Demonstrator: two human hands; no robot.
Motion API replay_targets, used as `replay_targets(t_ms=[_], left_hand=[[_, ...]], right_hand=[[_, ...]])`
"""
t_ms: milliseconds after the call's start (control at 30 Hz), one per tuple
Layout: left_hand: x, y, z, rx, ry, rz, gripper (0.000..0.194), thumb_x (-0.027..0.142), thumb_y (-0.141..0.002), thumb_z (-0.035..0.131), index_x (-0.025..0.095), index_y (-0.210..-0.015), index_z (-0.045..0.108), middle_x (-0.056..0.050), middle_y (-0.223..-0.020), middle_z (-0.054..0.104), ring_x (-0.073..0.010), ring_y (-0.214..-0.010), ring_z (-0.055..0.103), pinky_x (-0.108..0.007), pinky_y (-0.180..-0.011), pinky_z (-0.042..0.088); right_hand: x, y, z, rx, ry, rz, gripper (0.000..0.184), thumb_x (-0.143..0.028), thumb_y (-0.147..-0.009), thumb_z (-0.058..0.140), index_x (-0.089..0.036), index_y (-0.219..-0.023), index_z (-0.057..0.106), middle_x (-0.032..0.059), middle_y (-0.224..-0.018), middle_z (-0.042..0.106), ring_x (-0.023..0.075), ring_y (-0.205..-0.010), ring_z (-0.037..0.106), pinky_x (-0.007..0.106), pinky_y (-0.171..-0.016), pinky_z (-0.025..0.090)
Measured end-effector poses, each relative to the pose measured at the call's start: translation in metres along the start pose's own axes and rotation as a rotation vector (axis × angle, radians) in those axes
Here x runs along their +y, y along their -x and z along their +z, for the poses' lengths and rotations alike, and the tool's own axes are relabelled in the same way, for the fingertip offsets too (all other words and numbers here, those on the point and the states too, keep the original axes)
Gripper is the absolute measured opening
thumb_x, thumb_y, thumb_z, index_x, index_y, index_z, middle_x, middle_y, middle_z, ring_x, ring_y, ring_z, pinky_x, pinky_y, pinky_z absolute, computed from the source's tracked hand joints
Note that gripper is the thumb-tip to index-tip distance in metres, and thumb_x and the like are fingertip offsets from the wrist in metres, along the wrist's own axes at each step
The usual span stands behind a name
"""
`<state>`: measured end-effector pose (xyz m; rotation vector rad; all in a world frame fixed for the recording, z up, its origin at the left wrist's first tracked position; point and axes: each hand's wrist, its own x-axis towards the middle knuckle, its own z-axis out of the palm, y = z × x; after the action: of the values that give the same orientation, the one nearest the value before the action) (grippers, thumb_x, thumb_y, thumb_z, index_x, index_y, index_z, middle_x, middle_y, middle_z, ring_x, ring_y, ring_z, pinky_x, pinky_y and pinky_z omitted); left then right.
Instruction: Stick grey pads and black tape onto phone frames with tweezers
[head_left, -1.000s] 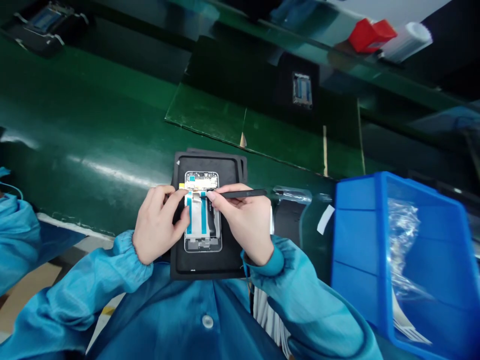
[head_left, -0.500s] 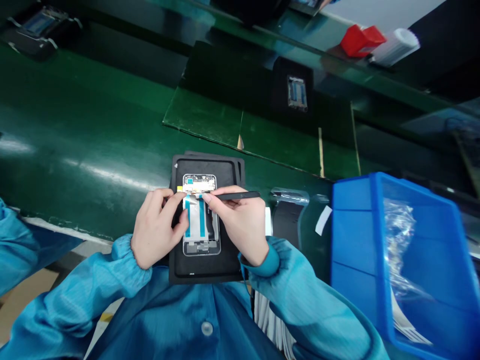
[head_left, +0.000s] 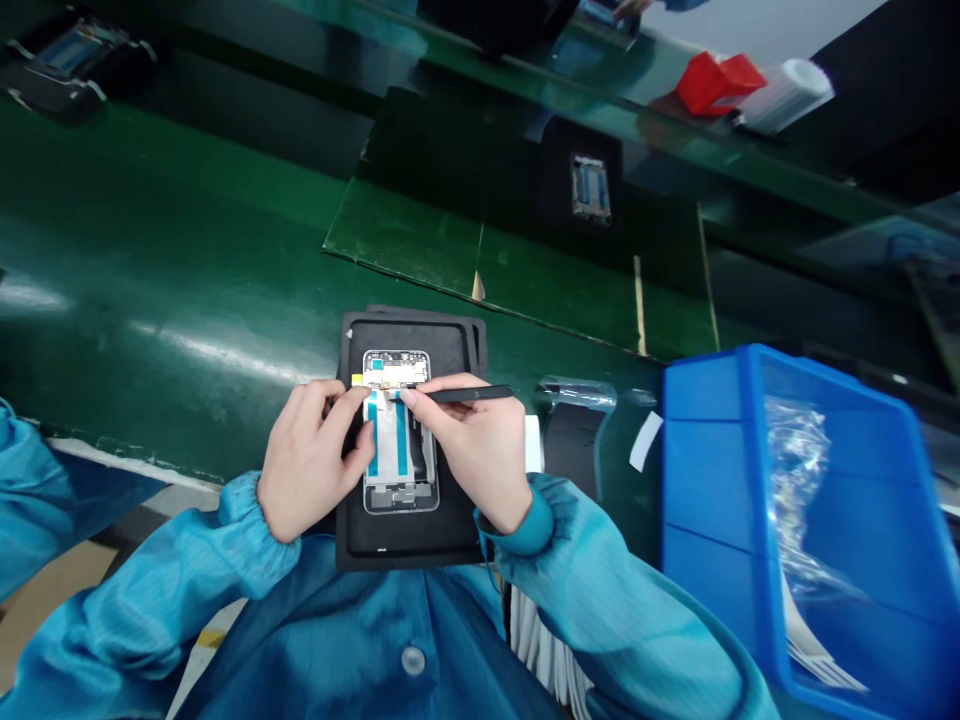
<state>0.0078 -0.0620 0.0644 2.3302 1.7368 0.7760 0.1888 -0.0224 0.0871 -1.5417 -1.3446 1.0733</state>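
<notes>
An opened smartphone [head_left: 390, 450] lies face down in a black tray [head_left: 450, 535], its circuit board [head_left: 401, 372] and silver battery with blue strips bared. My left hand [head_left: 311, 450] rests at the phone's left side, index fingertip touching near the seam between board and battery. Its thumb is held apart, over the left edge. In my right hand [head_left: 484, 440], thumb and forefinger pinch black tweezers [head_left: 476, 394], which lie nearly level. Their tip reaches the top of the battery, below the board, but my fingers partly hide it. A yellow tab [head_left: 357, 380] sticks out at the phone's left.
To the right stands a blue bin [head_left: 705, 500] with clear plastic wrapping [head_left: 799, 470] inside. Dark film [head_left: 571, 440] and a white strip [head_left: 646, 441] lie between bin and tray. Another opened phone [head_left: 591, 188] sits further back. A co-worker's sleeve [head_left: 34, 490] shows at left.
The whole view has shifted very slightly. Both hands keep almost the same pose at the phone, tweezers still held. At the top edge, another person's hand has moved a little left.
</notes>
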Motion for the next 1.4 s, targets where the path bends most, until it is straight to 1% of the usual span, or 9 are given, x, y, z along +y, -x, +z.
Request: replay_targets(t_ms=[200,467,667,833,967,1067,1167,1300,1400], left_hand=[[-0.002,-0.001,-0.004,-0.043,-0.066,0.059,0.033,0.024,-0.093,0.055,0.015,-0.124,0.065,-0.012,-0.104,0.056,-0.0235,-0.089,0.05,-0.037,-0.077,0.05],[0.001,-0.006,-0.012,-0.135,-0.232,0.163,0.036,0.023,-0.093,0.055,0.025,-0.127,0.066,-0.013,-0.11,0.061,-0.0275,-0.093,0.052,-0.038,-0.072,0.046],[0.005,-0.012,-0.017,-0.215,-0.266,0.241,0.037,0.02,-0.096,0.049,0.021,-0.131,0.062,-0.011,-0.132,0.063,-0.031,-0.117,0.054,-0.047,-0.092,0.045],[0.0,-0.018,-0.024,-0.297,-0.237,0.259,0.038,0.026,-0.098,0.05,0.023,-0.135,0.059,-0.011,-0.131,0.062,-0.031,-0.116,0.055,-0.048,-0.092,0.048],[-0.008,-0.021,-0.033,-0.352,-0.174,0.32,0.038,0.035,-0.096,0.056,0.025,-0.133,0.06,-0.011,-0.139,0.056,-0.0305,-0.121,0.052,-0.047,-0.096,0.05],[-0.014,-0.02,-0.035,-0.359,-0.141,0.309,0.041,0.039,-0.096,0.057,0.028,-0.135,0.06,-0.011,-0.141,0.054,-0.0299,-0.123,0.052,-0.049,-0.099,0.05],[-0.014,-0.017,-0.04,-0.371,-0.167,0.294,0.041,0.037,-0.096,0.056,0.03,-0.137,0.059,-0.011,-0.14,0.055,-0.0292,-0.123,0.053,-0.049,-0.1,0.051],[0.001,-0.028,-0.058,-0.415,-0.243,0.342,0.031,0.035,-0.094,0.06,0.031,-0.124,0.068,-0.008,-0.135,0.06,-0.028,-0.113,0.059,-0.046,-0.094,0.052],[0.034,-0.064,-0.055,-0.324,-0.25,0.4,0.022,0.037,-0.095,0.058,0.028,-0.108,0.072,-0.007,-0.122,0.066,-0.0271,-0.102,0.063,-0.044,-0.088,0.052]], right_hand=[[0.001,0.0,0.0,-0.007,0.022,-0.007,0.018,-0.036,-0.076,0.082,-0.02,-0.077,0.074,0.0035,-0.077,0.078,0.0199,-0.068,0.075,0.028,-0.063,0.061],[0.003,0.0,0.0,-0.017,0.075,-0.044,0.017,-0.036,-0.078,0.081,-0.021,-0.078,0.074,0.0033,-0.078,0.079,0.0195,-0.07,0.075,0.028,-0.064,0.06],[0.002,0.005,-0.01,0.077,-0.002,-0.022,0.018,-0.035,-0.075,0.083,-0.02,-0.081,0.075,0.0043,-0.082,0.078,0.0202,-0.072,0.075,0.03,-0.067,0.063],[0.004,0.018,-0.035,0.178,0.015,-0.014,0.018,-0.035,-0.071,0.085,-0.021,-0.078,0.076,0.0041,-0.078,0.078,0.0215,-0.069,0.075,0.033,-0.064,0.064],[0.014,0.032,-0.056,0.233,-0.044,-0.021,0.021,-0.039,-0.068,0.087,-0.021,-0.076,0.077,0.0052,-0.076,0.077,0.0241,-0.069,0.075,0.036,-0.063,0.065],[0.032,0.046,-0.077,0.268,-0.077,-0.018,0.022,-0.039,-0.068,0.087,-0.022,-0.078,0.077,0.0061,-0.076,0.077,0.0254,-0.067,0.075,0.037,-0.06,0.065],[0.061,0.063,-0.103,0.372,-0.123,0.02,0.024,-0.034,-0.067,0.089,-0.022,-0.084,0.077,0.0071,-0.079,0.078,0.0249,-0.063,0.073,0.036,-0.053,0.062],[0.1,0.082,-0.14,0.542,-0.262,0.053,0.022,-0.027,-0.069,0.088,-0.019,-0.085,0.076,0.0074,-0.079,0.078,0.0239,-0.065,0.073,0.037,-0.059,0.063],[0.121,0.084,-0.164,0.608,-0.286,0.058,0.023,-0.029,-0.072,0.086,-0.018,-0.088,0.076,0.0061,-0.079,0.078,0.0213,-0.067,0.073,0.036,-0.064,0.062]])
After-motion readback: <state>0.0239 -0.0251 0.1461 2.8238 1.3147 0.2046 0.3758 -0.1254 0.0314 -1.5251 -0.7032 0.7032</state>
